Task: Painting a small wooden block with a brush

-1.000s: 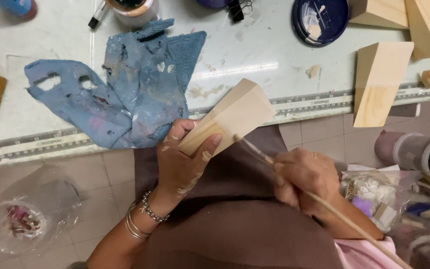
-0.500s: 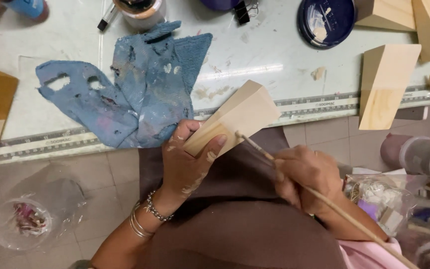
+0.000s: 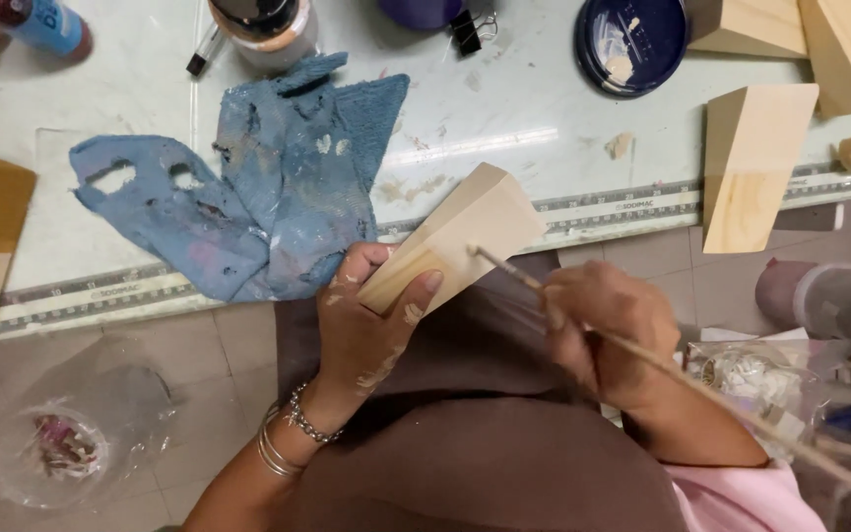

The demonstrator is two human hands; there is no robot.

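Wooden wedge block [image 3: 455, 236], pale and unpainted, is held over the lap just below the table edge [image 3: 603, 209]. The left hand [image 3: 371, 320] grips it from beneath, thumb pressed along the near face and fingers wrapped behind; smears of light paint mark the hand and wrist, which carries metal bangles [image 3: 283, 438]. The right hand [image 3: 608, 335] is closed around a long thin stick [image 3: 701, 389], whose tip now rests against the block's right face.

Compared with the view a second ago, the block sits at nearly the same angle and the left grip is unchanged. The right hand appears blurred and slightly nearer the block, and the stick tip has travelled a little along the face. Judged from this, work on the block's surface is under way, with small strokes and no regrip.

On the table lie a paint-stained blue rag [image 3: 248, 197], a dark blue lid [image 3: 630, 44], a jar [image 3: 263, 30] and a binder clip [image 3: 472, 32]. Further unpainted wooden blocks [image 3: 751, 177] stand to the right, one overhanging the edge. A clear plastic bag [image 3: 66, 443] lies on the tiled floor at lower left.
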